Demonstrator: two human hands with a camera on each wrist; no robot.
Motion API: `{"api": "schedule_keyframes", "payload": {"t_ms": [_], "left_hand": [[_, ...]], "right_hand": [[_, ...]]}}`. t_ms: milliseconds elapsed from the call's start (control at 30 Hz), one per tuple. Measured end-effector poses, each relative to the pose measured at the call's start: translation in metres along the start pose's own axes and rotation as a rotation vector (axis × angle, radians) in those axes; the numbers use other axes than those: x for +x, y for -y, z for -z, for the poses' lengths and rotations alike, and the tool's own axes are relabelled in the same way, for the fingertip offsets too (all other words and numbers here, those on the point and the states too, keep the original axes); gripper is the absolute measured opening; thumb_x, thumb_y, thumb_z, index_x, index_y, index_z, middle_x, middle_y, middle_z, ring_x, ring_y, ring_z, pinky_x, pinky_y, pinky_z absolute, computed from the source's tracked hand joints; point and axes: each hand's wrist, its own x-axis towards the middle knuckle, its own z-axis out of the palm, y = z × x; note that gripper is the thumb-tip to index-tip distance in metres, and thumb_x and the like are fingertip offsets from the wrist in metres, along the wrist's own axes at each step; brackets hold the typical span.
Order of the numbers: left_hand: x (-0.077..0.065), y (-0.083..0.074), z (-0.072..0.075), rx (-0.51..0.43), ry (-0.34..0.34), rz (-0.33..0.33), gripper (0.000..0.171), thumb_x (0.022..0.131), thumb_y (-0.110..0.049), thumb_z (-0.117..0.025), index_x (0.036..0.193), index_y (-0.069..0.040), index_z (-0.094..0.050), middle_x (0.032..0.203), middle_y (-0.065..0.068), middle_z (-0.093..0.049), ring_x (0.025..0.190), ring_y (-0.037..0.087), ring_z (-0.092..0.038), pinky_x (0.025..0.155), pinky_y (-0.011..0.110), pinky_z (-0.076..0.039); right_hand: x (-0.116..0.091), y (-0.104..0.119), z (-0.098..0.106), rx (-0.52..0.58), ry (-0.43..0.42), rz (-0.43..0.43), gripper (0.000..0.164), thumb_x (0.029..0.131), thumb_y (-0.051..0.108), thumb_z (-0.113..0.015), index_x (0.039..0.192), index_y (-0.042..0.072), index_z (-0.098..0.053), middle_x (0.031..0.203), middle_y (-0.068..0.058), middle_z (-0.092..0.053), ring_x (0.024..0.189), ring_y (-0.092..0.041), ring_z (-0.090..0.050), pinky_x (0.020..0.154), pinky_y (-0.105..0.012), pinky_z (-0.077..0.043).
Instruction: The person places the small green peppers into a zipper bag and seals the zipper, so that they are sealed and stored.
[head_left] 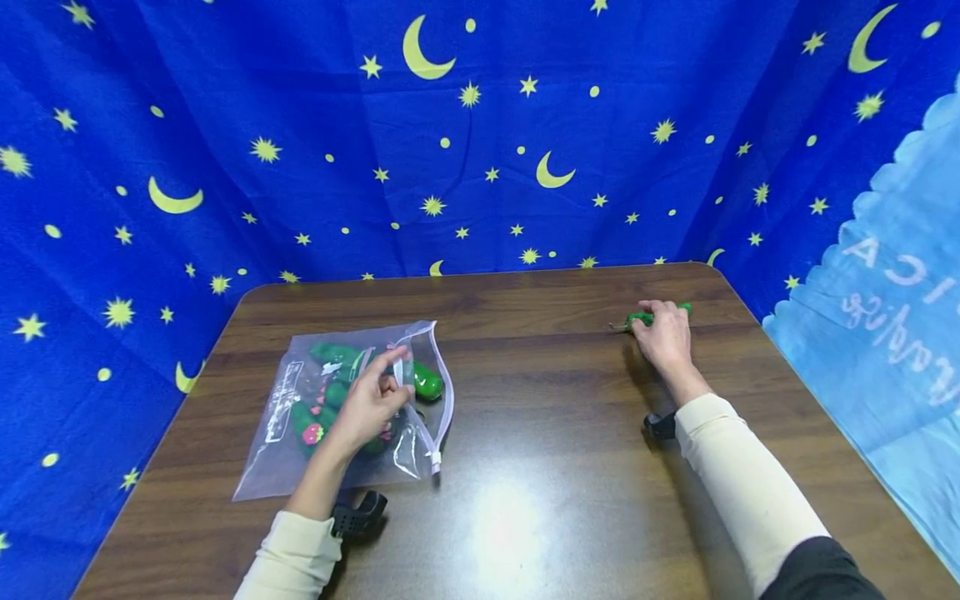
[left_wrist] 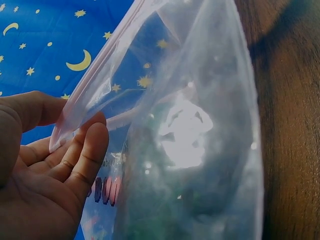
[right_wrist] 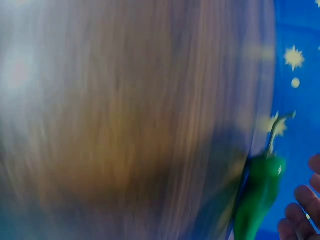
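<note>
On the left of the table lies a clear zip bag (head_left: 277, 450) with pink printing and several green vegetables inside, one of them a shiny green one (head_left: 427, 382) by its mouth. My left hand (head_left: 372, 404) pinches the upper lip of that mouth between thumb and fingers. The left wrist view shows the bag (left_wrist: 200, 90) held apart there, with the hand (left_wrist: 55, 155) at its rim. Far to the right, my right hand (head_left: 666, 337) grips a long green chili pepper (head_left: 640, 318) from above. In the right wrist view the pepper (right_wrist: 260, 195) shows its curved stem beside the fingertips (right_wrist: 305, 197).
The brown wooden table (head_left: 525, 433) has rounded back corners. A blue curtain (head_left: 480, 125) with moons and stars hangs behind it, and a light blue cloth (head_left: 900, 275) hangs on the right. A white slider (head_left: 436, 462) sits at the bag's near corner.
</note>
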Motion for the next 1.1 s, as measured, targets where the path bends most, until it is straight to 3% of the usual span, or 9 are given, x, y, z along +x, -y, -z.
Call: {"api": "schedule_keyframes", "payload": {"t_ms": [400, 667, 900, 1100], "left_hand": [[-0.001, 0.000, 0.002, -0.008, -0.001, 0.013, 0.063, 0.086, -0.003, -0.061, 0.143, -0.012, -0.037, 0.069, 0.005, -0.051, 0.044, 0.005, -0.041, 0.034, 0.026, -0.041], [-0.001, 0.000, 0.002, -0.011, 0.003, 0.018, 0.064, 0.086, -0.002, -0.061, 0.144, -0.012, -0.036, 0.070, 0.006, -0.051, 0.044, 0.005, -0.041, 0.034, 0.025, -0.040], [-0.001, 0.000, 0.001, -0.029, 0.006, 0.039, 0.066, 0.087, -0.003, -0.061, 0.145, -0.013, -0.033, 0.071, 0.004, -0.051, 0.042, 0.009, -0.041, 0.033, 0.032, -0.042], [-0.001, 0.000, 0.001, -0.024, 0.008, 0.024, 0.063, 0.086, -0.001, -0.060, 0.144, -0.012, -0.035, 0.069, 0.003, -0.050, 0.042, 0.006, -0.040, 0.033, 0.029, -0.041]], "right_hand": [[0.014, -0.034, 0.015, -0.102, 0.063, 0.000, 0.042, 0.079, 0.006, -0.050, 0.120, -0.002, -0.057, 0.121, -0.031, -0.052, 0.111, -0.051, -0.041, 0.089, -0.060, -0.035], [0.021, -0.048, 0.020, -0.094, 0.189, -0.035, 0.049, 0.080, 0.010, -0.052, 0.127, 0.000, -0.052, 0.132, -0.032, -0.045, 0.119, -0.052, -0.036, 0.088, -0.063, -0.033], [0.025, -0.055, 0.022, -0.082, 0.314, -0.038, 0.054, 0.086, 0.023, -0.060, 0.134, 0.002, -0.046, 0.142, -0.032, -0.035, 0.132, -0.053, -0.024, 0.097, -0.070, -0.025], [0.026, -0.061, 0.025, -0.082, 0.358, -0.025, 0.063, 0.089, 0.040, -0.060, 0.137, 0.003, -0.044, 0.147, -0.026, -0.033, 0.137, -0.051, -0.018, 0.099, -0.076, -0.017]]}}
